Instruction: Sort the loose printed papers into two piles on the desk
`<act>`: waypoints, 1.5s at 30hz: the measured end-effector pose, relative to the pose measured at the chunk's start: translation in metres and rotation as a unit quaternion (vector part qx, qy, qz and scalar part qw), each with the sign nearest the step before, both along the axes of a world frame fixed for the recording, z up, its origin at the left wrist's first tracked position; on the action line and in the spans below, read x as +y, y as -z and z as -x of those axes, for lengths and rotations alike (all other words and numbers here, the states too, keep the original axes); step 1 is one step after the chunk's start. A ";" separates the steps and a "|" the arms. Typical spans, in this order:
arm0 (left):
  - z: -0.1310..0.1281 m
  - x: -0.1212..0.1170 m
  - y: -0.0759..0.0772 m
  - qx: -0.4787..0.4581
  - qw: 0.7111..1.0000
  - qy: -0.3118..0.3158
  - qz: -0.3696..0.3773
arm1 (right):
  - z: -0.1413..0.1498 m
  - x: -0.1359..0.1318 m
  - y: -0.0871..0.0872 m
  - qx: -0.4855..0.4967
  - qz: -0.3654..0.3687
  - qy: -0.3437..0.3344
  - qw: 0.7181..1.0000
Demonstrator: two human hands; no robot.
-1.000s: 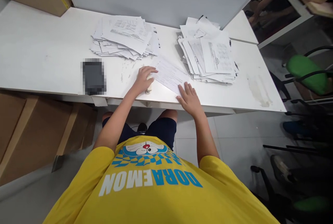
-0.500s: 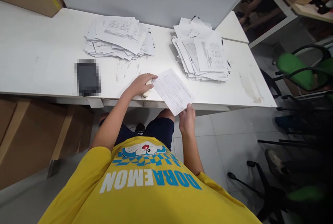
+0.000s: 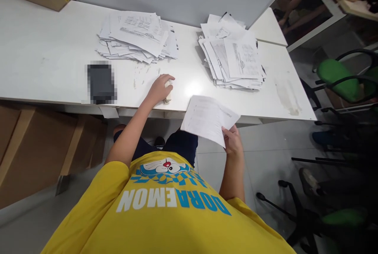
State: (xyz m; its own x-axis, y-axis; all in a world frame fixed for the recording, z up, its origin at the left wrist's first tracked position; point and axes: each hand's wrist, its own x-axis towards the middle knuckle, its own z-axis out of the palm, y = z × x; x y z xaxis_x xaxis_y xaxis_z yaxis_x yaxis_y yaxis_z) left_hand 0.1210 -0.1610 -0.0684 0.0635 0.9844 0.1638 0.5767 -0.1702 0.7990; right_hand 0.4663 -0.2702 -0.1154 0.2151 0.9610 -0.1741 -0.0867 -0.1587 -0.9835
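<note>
A small cream stapler (image 3: 168, 97) rests at the front of the white table, partly covered by my left hand (image 3: 160, 88), whose fingers are wrapped over it. Off to its right, my right hand (image 3: 232, 139) pinches a printed sheet of paper (image 3: 206, 118) by its lower right edge. This sheet is tilted and slightly curved, partly over the table's front edge, and apart from the stapler.
Two untidy piles of printed papers, a left pile (image 3: 134, 35) and a right pile (image 3: 233, 57), lie at the back of the table (image 3: 47, 73). A blurred dark object (image 3: 101, 83) sits front left. Cardboard boxes (image 3: 38, 147) stand below; a green chair (image 3: 336, 78) is at right.
My right hand has drawn the sheet away from the stapler, to the right and toward me, and the sheet has turned. My left hand stays on the stapler.
</note>
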 end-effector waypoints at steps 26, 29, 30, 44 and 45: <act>0.000 0.000 0.006 0.008 0.998 0.061 -0.005 | 0.037 0.019 -0.023 -0.056 0.075 -0.167 0.982; 0.000 0.001 0.006 0.004 0.997 0.080 -0.005 | 0.036 0.019 -0.025 -0.058 0.087 -0.164 0.981; 0.000 0.002 0.006 0.002 0.996 0.086 -0.005 | 0.036 0.019 -0.025 -0.059 0.089 -0.162 0.981; 0.004 0.000 0.001 -0.020 0.995 0.094 0.007 | 0.034 0.023 -0.031 -0.083 0.049 -0.149 0.984; 0.004 0.001 0.001 -0.028 0.995 0.092 0.009 | 0.032 0.022 -0.032 -0.089 0.046 -0.149 0.984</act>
State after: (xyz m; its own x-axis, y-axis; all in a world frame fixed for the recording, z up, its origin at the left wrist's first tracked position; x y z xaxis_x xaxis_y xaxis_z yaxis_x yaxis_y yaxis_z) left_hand 0.1165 -0.1604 -0.0691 0.2336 0.9598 0.1556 0.4916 -0.2546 0.8328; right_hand 0.4343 -0.2480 -0.0830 -0.0383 0.9681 -0.2478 0.1491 -0.2397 -0.9593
